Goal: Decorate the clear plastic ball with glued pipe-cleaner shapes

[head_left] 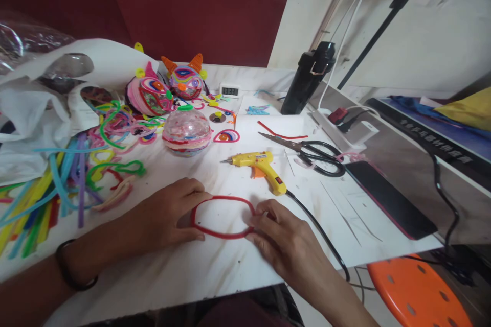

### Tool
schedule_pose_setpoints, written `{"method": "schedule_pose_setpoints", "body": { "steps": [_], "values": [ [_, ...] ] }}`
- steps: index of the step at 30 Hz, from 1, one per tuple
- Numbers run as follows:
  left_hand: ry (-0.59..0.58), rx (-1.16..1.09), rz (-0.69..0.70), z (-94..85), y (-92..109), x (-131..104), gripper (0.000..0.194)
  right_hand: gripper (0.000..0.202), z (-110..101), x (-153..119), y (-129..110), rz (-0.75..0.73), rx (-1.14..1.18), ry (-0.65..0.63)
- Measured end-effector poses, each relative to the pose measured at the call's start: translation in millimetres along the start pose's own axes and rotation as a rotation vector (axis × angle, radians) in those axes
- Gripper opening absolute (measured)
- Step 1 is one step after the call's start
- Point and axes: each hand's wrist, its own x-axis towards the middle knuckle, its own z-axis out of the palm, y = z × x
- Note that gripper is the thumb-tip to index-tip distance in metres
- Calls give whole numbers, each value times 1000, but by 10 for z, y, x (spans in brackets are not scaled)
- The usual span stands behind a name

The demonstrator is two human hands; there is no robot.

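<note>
A red pipe cleaner bent into an oval loop (223, 198) is held just over the white tabletop near its front edge. My left hand (164, 219) curves round the loop's left end, its fingers at the upper side and its thumb at the lower side. At the other end my right hand (280, 237) pinches the loop between thumb and fingers. Beyond the hands lies a yellow glue gun (264, 166), nozzle to the left. Behind it sits a clear ball (186, 130) partly wrapped in coloured pipe cleaners. An eye-shaped piece (226, 136) lies beside the ball.
Loose pipe cleaners (57, 189) spread at the left. Two decorated balls (151, 93) stand at the back near a small clock (229, 91). Black-handled scissors (318, 156), a phone (387, 199), a power strip (341, 130) and a black bottle (307, 79) are at the right; an orange stool (418, 291) stands below.
</note>
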Motion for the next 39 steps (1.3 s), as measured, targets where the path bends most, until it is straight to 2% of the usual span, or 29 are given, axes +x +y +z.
{"method": "schedule_pose_setpoints", "body": {
  "steps": [5, 8, 10, 15, 18, 22, 27, 32, 39],
  "values": [
    [40, -31, 16, 78, -6, -4, 45, 13, 43, -14, 19, 9, 19, 46],
    [44, -55, -2, 89, 2, -11, 50, 22, 21, -10, 6, 45, 59, 48],
    [22, -77, -8, 64, 15, -13, 52, 23, -3, 7, -7, 70, 97, 62],
    [31, -97, -54, -50, -20, -56, 35, 16, -16, 115, -26, 39, 58, 145],
    [38, -75, -89, -104, -86, -112, 39, 16, 9, 229, -60, -3, 13, 161],
    [9, -101, -103, -123, -132, -138, 43, 18, 62, 426, -142, -73, -60, 126],
    [-18, -185, -70, -72, -164, -94, 48, 16, 172, 649, -245, -121, -164, 8],
    [65, -224, -39, 10, -203, -104, 46, 14, 303, 731, -303, -163, -206, -73],
    [127, -231, -8, 50, -174, -136, 42, 15, 363, 762, -299, -191, -197, -64]
  ]
}}
